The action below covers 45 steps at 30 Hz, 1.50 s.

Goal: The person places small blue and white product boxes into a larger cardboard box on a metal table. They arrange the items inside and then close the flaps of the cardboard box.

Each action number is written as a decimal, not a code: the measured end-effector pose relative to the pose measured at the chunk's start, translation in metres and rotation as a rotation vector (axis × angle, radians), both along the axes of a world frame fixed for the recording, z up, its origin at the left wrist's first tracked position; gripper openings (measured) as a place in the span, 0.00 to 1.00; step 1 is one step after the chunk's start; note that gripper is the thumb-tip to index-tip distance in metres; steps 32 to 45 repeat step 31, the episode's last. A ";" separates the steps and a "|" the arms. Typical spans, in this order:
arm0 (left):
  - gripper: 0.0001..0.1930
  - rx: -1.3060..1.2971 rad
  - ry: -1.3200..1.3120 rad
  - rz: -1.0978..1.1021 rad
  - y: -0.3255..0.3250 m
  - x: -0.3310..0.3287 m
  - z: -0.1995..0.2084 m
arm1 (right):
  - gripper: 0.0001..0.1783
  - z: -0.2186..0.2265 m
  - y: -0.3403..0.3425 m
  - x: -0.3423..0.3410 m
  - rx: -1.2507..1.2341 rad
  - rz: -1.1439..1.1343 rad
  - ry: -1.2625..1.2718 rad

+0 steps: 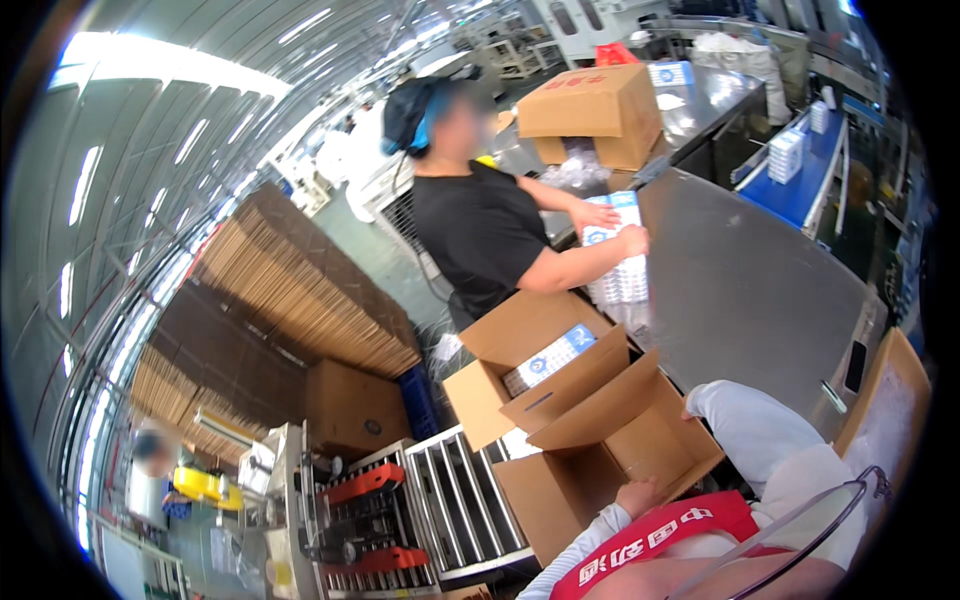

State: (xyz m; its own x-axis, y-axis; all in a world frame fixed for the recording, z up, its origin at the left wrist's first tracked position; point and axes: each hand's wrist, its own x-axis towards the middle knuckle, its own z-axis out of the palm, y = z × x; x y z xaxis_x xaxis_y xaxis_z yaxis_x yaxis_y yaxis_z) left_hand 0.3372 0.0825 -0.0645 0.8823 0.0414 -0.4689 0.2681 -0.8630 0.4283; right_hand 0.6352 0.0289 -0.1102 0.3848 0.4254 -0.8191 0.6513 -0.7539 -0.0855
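An open cardboard box point(650, 440) with raised flaps stands right in front of me; its visible inside is bare brown board. My left hand point(638, 496) is closed on its near side, fingers curled at the edge. At the right wall of the same box is my right hand point(688, 412); only a little of it shows past the white sleeve, gripping the edge. Just beyond stands a second open carton point(480, 400), with a blue-and-white pack point(550, 358) inside.
Across from me a co-worker point(480, 220) holds blue-and-white packs point(620, 270) on the metal table point(750, 270). A large carton point(590, 110) stands farther back, near a blue conveyor point(800, 190). Rollers point(465, 500) and flat cardboard stacks point(290, 290) lie left. A dark phone-like object point(855, 366) lies right.
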 end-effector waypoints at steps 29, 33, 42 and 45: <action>0.30 -0.068 0.014 0.037 0.000 -0.006 -0.013 | 0.24 -0.028 0.016 0.007 -0.160 0.105 0.038; 0.30 -0.068 0.015 0.051 0.000 -0.009 -0.014 | 0.25 -0.016 0.015 0.003 -0.132 0.088 0.051; 0.30 -0.068 0.015 0.051 0.000 -0.009 -0.014 | 0.25 -0.016 0.015 0.003 -0.132 0.088 0.051; 0.30 -0.068 0.015 0.051 0.000 -0.009 -0.014 | 0.25 -0.016 0.015 0.003 -0.132 0.088 0.051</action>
